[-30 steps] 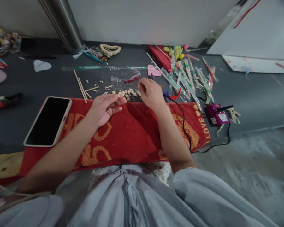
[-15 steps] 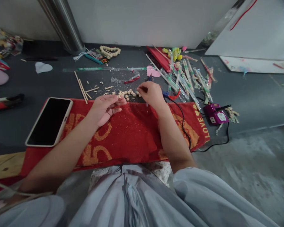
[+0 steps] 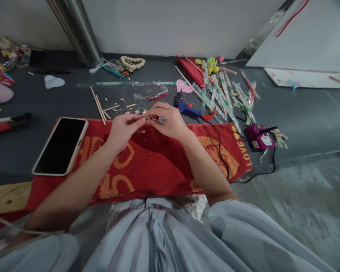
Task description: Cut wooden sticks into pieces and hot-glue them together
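Left edge of desk point(image 3: 82, 70): red-and-black tool point(image 3: 10, 122), cut off by the view. Next, phone point(image 3: 61, 146), dark screen up, on the left end of the red towel point(image 3: 158, 166) lying along the near edge. Bare thin sticks point(image 3: 98, 104) lean past the towel's far edge, with short cut bits point(image 3: 111, 107) just right of them.

My left hand point(image 3: 123, 130) is over the towel's far edge, thumb and forefinger pinched together on a small pale piece point(image 3: 145, 118). Mostly hidden, so can't give its shape. Beyond it, near the desk's far edge: a heart-shaped ring point(image 3: 132, 63) of similar pale bits.

My right hand point(image 3: 170, 120) comes in from the other side, fingertips meeting the left at the piece. Whether they clamp it or only touch: can't tell.

Handling, my read: next to no weight, stiff, looks like wood. Dry, so not slippery, but small enough to flick away; a hard squeeze could split it. Take it by two opposite sides, tips only, light pressure.

Just right of my knuckles: blue glue gun point(image 3: 188, 108), nobody's hand on it, cord point(image 3: 219, 145) crossing the towel's right part. Then wrapped sticks point(image 3: 229, 90) in a heap, and a purple box point(image 3: 259, 136) off the towel's right end.
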Motion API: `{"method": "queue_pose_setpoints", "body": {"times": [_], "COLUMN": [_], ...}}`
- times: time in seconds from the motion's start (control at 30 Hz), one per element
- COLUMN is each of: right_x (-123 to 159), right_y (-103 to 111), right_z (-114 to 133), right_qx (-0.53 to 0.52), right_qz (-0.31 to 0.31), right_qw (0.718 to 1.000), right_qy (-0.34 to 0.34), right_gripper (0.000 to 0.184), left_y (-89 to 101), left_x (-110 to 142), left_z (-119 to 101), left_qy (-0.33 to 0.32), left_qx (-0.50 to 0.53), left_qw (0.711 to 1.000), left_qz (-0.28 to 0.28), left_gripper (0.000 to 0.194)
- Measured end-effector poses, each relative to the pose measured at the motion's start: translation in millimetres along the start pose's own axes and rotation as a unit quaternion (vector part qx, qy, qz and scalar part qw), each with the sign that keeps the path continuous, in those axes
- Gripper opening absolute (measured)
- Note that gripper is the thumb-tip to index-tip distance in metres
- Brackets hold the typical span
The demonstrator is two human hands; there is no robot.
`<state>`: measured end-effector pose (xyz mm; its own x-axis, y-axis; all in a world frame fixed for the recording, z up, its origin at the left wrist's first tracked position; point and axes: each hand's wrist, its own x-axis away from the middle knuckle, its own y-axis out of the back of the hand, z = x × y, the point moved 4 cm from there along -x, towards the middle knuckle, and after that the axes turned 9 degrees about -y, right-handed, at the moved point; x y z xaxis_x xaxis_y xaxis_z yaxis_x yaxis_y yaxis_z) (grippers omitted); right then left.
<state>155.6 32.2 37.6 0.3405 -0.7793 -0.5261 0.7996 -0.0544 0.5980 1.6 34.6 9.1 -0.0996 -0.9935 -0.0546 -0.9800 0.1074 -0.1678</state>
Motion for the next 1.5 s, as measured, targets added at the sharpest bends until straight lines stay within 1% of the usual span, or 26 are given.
{"method": "queue_pose_setpoints", "body": {"times": [0.17, 0.27, 0.33, 0.47, 0.57, 0.7, 0.83, 1.03, 1.3, 1.5], "right_x": [1.1, 1.1, 0.8, -0.4, -0.9, -1.0, -0.8, 0.0, -1.1, -0.8], "right_y": [-1.9, -1.5, -0.6, 1.1, 1.8, 1.4, -0.4, 0.6, -0.1, 0.1], "right_z": [-5.1, -4.5, -2.7, -1.5, -2.2, -4.2, -5.3, -3.8, -6.4, -7.2], "right_qx": [-0.002, -0.013, -0.019, -0.029, -0.048, -0.084, -0.082, -0.086, -0.094, -0.095], "right_qz": [0.003, 0.019, 0.033, 0.049, 0.040, 0.026, 0.035, 0.020, 0.016, 0.007], "right_qw": [1.000, 1.000, 0.999, 0.998, 0.998, 0.996, 0.995, 0.996, 0.995, 0.995], "right_qy": [-0.001, 0.006, 0.008, -0.012, -0.015, -0.022, -0.035, -0.018, -0.019, -0.016], "right_gripper": [0.017, 0.017, 0.016, 0.011, 0.011, 0.019, 0.026, 0.026, 0.029, 0.028], "left_y": [0.6, 1.9, 2.6, 2.4, 1.1, -0.7, -0.5, 0.1, 2.7, 2.6], "left_x": [1.2, 1.0, 0.6, 0.1, 0.6, 1.3, 1.1, 0.8, 0.1, -0.4], "left_z": [-0.8, -0.2, 1.1, 2.6, 0.7, -2.9, -3.8, -3.3, -0.3, -0.4], "left_qy": [-0.001, 0.004, 0.006, 0.010, 0.009, 0.008, 0.016, 0.013, 0.001, 0.003], "left_qx": [-0.028, -0.043, -0.051, -0.038, -0.018, 0.011, 0.001, -0.014, -0.050, -0.033], "left_qw": [1.000, 0.999, 0.998, 0.999, 1.000, 1.000, 1.000, 1.000, 0.999, 0.999], "left_qz": [0.011, 0.017, 0.022, 0.023, 0.015, 0.010, 0.008, 0.010, 0.022, 0.028], "left_gripper": [0.030, 0.030, 0.031, 0.031, 0.029, 0.021, 0.019, 0.019, 0.025, 0.029]}}
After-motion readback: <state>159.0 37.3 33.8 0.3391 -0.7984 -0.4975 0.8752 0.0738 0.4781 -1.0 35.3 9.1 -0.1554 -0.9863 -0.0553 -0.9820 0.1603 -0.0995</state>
